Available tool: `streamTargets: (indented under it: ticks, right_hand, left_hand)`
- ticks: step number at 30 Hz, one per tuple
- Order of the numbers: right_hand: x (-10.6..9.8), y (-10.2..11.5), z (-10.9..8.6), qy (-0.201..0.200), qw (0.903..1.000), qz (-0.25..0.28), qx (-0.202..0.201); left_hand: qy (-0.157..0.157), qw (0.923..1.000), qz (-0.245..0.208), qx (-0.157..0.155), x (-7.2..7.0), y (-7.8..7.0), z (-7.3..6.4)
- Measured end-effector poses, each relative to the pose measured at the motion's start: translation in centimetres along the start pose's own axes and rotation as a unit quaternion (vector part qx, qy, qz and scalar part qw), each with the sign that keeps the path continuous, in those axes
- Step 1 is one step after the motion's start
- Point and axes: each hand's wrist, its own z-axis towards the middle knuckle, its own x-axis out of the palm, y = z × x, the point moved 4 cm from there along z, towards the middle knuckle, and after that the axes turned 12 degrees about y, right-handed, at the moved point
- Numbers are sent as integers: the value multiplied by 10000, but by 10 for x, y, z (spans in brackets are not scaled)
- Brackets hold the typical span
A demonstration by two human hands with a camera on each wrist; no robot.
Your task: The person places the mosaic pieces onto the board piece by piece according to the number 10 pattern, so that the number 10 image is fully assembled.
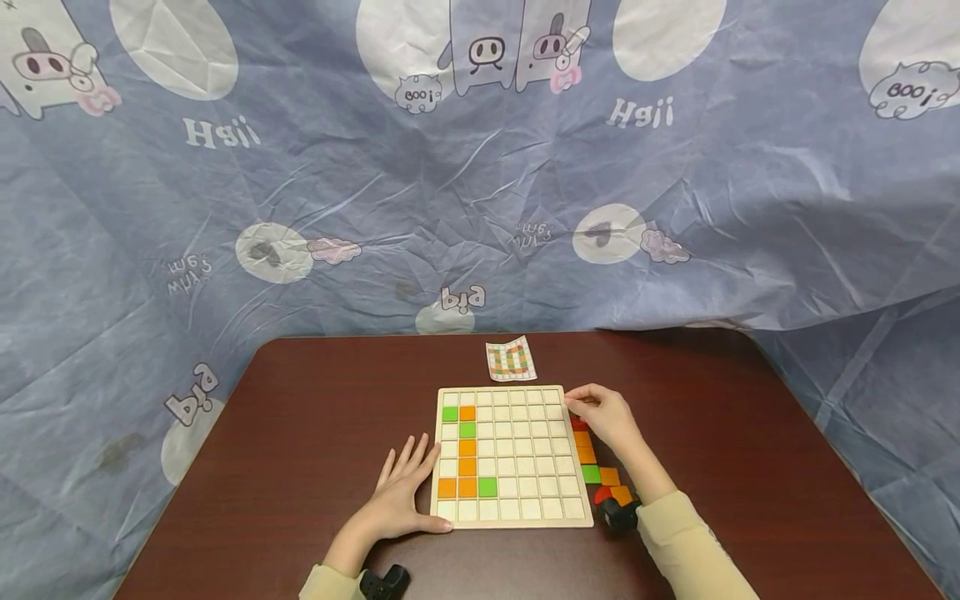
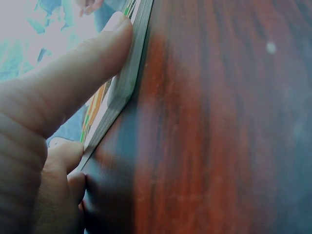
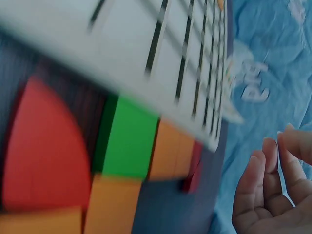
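Pale wood forms the square grid board (image 1: pixel 525 524), which lies on the table between the two hands. The left hand (image 1: pixel 401 500) has its fingers spread beside the board's left side, its thumb over the near left corner; the left wrist view adds what the head view hides, the board's thick side edge close beneath that thumb. The right hand (image 1: pixel 606 414) is at the far right corner, thumb and fingertips drawn close together; I cannot tell from either view whether they pinch anything. The board has seven rows of seven cells, with eight coloured tiles in them: five orange tiles (image 1: pixel 467 448) and three green tiles (image 1: pixel 487 487). Along its right edge the head view shows seven loose pieces: four orange (image 1: pixel 609 477), one green (image 1: pixel 591 474) and two red; only the right wrist view makes plain that the nearer red piece (image 3: pixel 46 156) has a curved side. Two black wrist cameras (image 1: pixel 621 514) sit by two cream sleeves (image 1: pixel 690 542). Just past the board's far edge lies one paper sheet (image 1: pixel 512 360) printed with a coloured grid. Beneath everything is a dark reddish-brown table (image 1: pixel 750 433); behind it hangs a grey-blue printed cloth (image 1: pixel 420 192), reading "Hgii" twice and "BOO" twice, with other lettering upside down and hard to read.
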Motion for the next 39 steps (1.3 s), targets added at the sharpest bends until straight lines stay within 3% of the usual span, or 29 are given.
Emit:
streamTargets:
  ticks: [6, 14, 20, 26, 39]
  right_hand:
    - [-14, -26, 4, -206, 9991, 64, 363]
    - [-14, -45, 10, -36, 9979, -75, 636]
    - [-10, -46, 13, 211, 9970, -347, 662]
    - [-8, -40, 14, 182, 9954, -745, 573]
    - [-12, -41, 15, 238, 9952, -690, 648]
  left_hand:
    - [14, 10000, 9, -5, 2, 2, 0]
    - [28, 10000, 6, -27, 4, 4, 1]
    - [0, 10000, -5, 30, 3, 3, 0]
    - [-11, 10000, 30, 30, 1, 1, 0]
    - [61, 10000, 18, -16, 2, 4, 1]
